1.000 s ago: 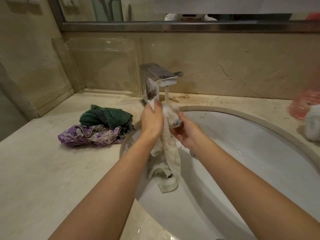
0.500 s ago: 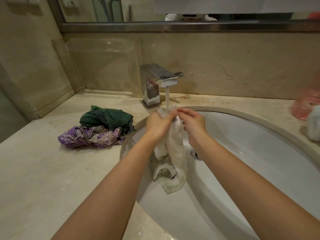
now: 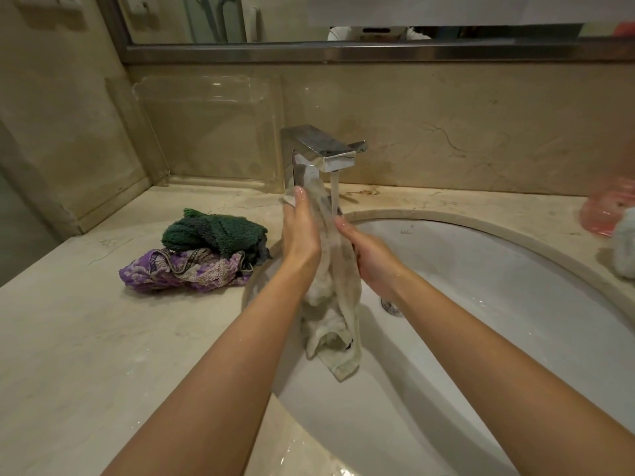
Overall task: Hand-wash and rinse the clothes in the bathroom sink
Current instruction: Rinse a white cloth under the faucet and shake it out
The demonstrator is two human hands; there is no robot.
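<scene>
- Between our two hands hangs a pale, wet cloth [image 3: 335, 304], its long axis running straight down from the fingertips into the sink [image 3: 498, 304].
- Our left hand [image 3: 301, 235] lies flat against the cloth's left face, fingers straight and pointing up towards the faucet [image 3: 319, 152].
- Our right hand [image 3: 372, 257] presses the opposite face, fingers likewise extended, so the cloth is sandwiched between the palms rather than pinched.
- Running water [image 3: 334, 192] falls just beyond the right fingertips, touching the cloth's upper edge; the left hand reaches higher and sits nearer the spout.
- We judge this a rubbing stroke; the next slide must follow the cloth's vertical length.
- Left of the left hand, on the desk [image 3: 86, 338], a green towel [image 3: 213, 233] rests on a purple patterned garment [image 3: 182, 273], seemingly awaiting washing.
</scene>
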